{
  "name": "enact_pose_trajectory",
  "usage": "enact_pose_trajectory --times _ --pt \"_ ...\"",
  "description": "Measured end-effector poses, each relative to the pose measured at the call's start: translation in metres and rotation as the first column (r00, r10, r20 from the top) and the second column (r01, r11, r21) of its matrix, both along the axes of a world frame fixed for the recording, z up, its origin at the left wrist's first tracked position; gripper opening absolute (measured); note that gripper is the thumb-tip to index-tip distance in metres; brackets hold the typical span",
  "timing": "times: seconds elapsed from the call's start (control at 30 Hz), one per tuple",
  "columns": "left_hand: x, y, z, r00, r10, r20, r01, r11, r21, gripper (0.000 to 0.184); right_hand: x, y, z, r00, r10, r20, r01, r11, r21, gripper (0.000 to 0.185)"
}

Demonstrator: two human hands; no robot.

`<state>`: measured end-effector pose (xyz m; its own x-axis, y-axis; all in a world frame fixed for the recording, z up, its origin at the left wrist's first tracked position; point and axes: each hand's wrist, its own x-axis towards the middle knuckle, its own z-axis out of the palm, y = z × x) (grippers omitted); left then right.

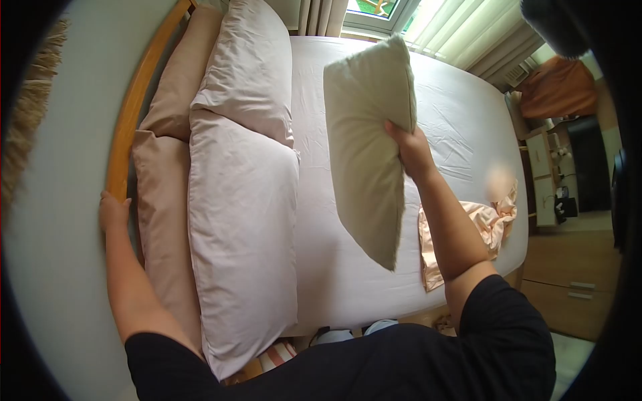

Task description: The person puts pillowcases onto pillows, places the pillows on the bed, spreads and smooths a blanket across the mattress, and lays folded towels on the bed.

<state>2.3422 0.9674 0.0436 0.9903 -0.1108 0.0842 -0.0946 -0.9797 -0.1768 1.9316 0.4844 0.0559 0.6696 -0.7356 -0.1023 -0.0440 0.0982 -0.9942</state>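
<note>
Sheeted bed [313, 220] under right hand [409, 148], which grips green cushion [364, 140] by its edge, cushion mostly left of it. Left hand [115, 212] on headboard [135, 90], closure unclear. Firm pinch should keep cushion steady.

The person's right hand [412, 152] grips a pale green fabric cushion [368, 147] by its right edge, thumb on the near face, holding it over a bed with a smooth white sheet [313, 200]. The left hand [116, 211] rests on the curved, honey-coloured wooden headboard [120, 150]. Two dusty-brown fabric pillows [164, 200] lean along the headboard, overlapped by two plump, pale pink fabric pillows [244, 240]. A crumpled peach cloth with a soft sheen [473, 217] lies on the sheet, partly behind the right forearm; what the blurred patch at its upper end is, I cannot tell. Beige fabric curtains [483, 40] hang beside a grey-framed window [374, 21], and a light-brown wooden drawer unit [558, 267] stands past the bed's foot.
</note>
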Motion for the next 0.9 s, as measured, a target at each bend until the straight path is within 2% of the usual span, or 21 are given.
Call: enact_pose_trajectory --times 0.03,0.1,0.17,0.27,0.3,0.33,0.37,0.47,0.5,0.57,0.63,0.67,0.77,0.83,0.87,0.9 --pt "0.001 0.0 -0.006 1.0 0.0 -0.014 0.0 1.0 -0.003 0.063 0.023 -0.013 -0.004 1.0 -0.014 0.007 0.014 1.0 0.001 0.052" --pt "-0.009 -0.006 0.002 0.995 -0.046 0.092 0.051 0.998 -0.049 0.052 0.075 -0.052 -0.013 1.0 0.012 0.008 -0.012 1.0 0.002 0.055" --pt "-0.008 -0.005 0.001 0.995 -0.033 0.097 0.037 0.999 -0.037 0.052 0.136 -0.09 -0.011 0.998 0.029 0.057 -0.024 0.995 -0.093 0.054" --pt "-0.006 -0.01 -0.001 0.992 -0.036 0.121 0.039 0.999 -0.03 0.053 0.233 -0.151 -0.016 1.0 -0.005 0.0 0.005 0.988 -0.156 0.053" --pt "-0.005 -0.009 -0.001 0.99 -0.049 0.134 0.054 0.998 -0.033 0.053 0.261 -0.16 -0.02 0.969 -0.021 -0.246 -0.022 0.985 -0.17 0.058" --pt "-0.003 -0.009 -0.001 0.991 -0.041 0.128 0.044 0.999 -0.021 0.053 0.284 -0.162 -0.027 0.877 -0.038 -0.479 -0.057 0.982 -0.182 0.063" --pt "-0.002 -0.01 0.0 0.992 -0.031 0.123 0.035 0.999 -0.03 0.053 0.308 -0.152 -0.047 0.776 -0.052 -0.628 -0.081 0.98 -0.181 0.087" --pt "-0.003 -0.011 -0.006 0.992 -0.007 0.128 0.012 0.999 -0.042 0.053 0.357 -0.116 -0.164 0.648 -0.062 -0.759 -0.298 0.897 -0.328 0.123" --pt "-0.001 -0.011 -0.006 0.989 -0.024 0.145 0.029 0.999 -0.037 0.054 0.361 -0.099 -0.162 0.653 -0.047 -0.756 -0.308 0.895 -0.322 0.123" --pt "0.001 -0.009 -0.007 0.985 -0.028 0.172 0.032 0.999 -0.018 0.054 0.357 -0.061 -0.16 0.513 -0.252 -0.821 -0.211 0.89 -0.405 0.112" --pt "0.001 -0.005 -0.008 0.982 -0.034 0.184 0.035 0.999 -0.003 0.053 0.355 -0.083 -0.188 0.609 -0.303 -0.733 -0.166 0.855 -0.491 0.084" --pt "0.002 -0.006 -0.008 0.984 -0.033 0.173 0.035 0.999 -0.01 0.053 0.35 -0.087 -0.184 0.608 -0.296 -0.736 -0.177 0.854 -0.49 0.084" --pt "0.001 -0.006 -0.007 0.985 -0.026 0.173 0.029 0.999 -0.016 0.052 0.333 -0.095 -0.141 0.727 -0.341 -0.596 0.011 0.874 -0.486 0.038" --pt "0.002 -0.004 -0.007 0.984 -0.046 0.171 0.048 0.999 -0.011 0.052 0.326 -0.114 -0.14 0.853 -0.222 -0.473 -0.081 0.838 -0.54 0.039" --pt "0.002 -0.002 -0.008 0.985 -0.043 0.166 0.046 0.999 -0.013 0.052 0.323 -0.103 -0.129 0.902 -0.135 -0.411 -0.054 0.908 -0.416 0.041" --pt "0.002 -0.001 -0.009 0.986 -0.04 0.163 0.042 0.999 -0.008 0.052 0.325 -0.111 -0.149 0.9 -0.138 -0.414 -0.055 0.905 -0.421 0.041"
